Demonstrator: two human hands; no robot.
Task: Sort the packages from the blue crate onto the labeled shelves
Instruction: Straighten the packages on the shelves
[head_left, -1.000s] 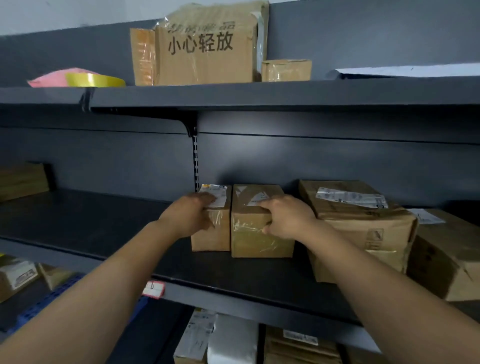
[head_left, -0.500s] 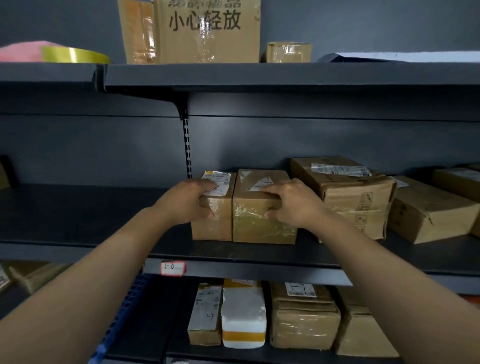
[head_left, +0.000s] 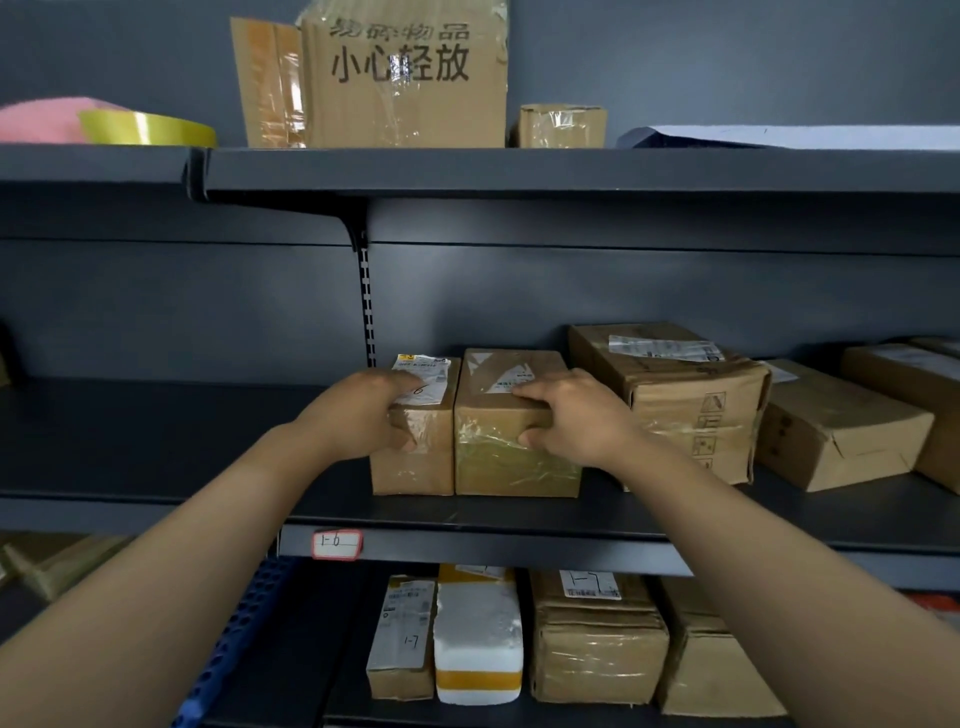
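Note:
Two small taped cardboard boxes stand side by side on the middle dark shelf (head_left: 156, 447), above a red-framed label reading 1-6 (head_left: 336, 544). My left hand (head_left: 363, 415) grips the top front edge of the left box (head_left: 415, 470), fingers over its white label and thumb on the front face. My right hand (head_left: 569, 418) grips the top front edge of the right box (head_left: 511, 465) the same way. The two boxes touch each other. A strip of blue crate edge (head_left: 228, 644) shows at the lower left, under my left arm.
Bigger cardboard boxes (head_left: 691, 395) fill the shelf right of my right hand. The lower shelf holds several packages marked 1-7 (head_left: 597, 639) and a white foam one (head_left: 478, 644). On the top shelf stand a large printed carton (head_left: 405, 78), a small box, yellow tape and a pink bag.
Both hands keep the same grip on the two boxes. The view has shifted, so the shelves sit slightly lower in the frame than half a second ago, and more of the lower shelf shows.

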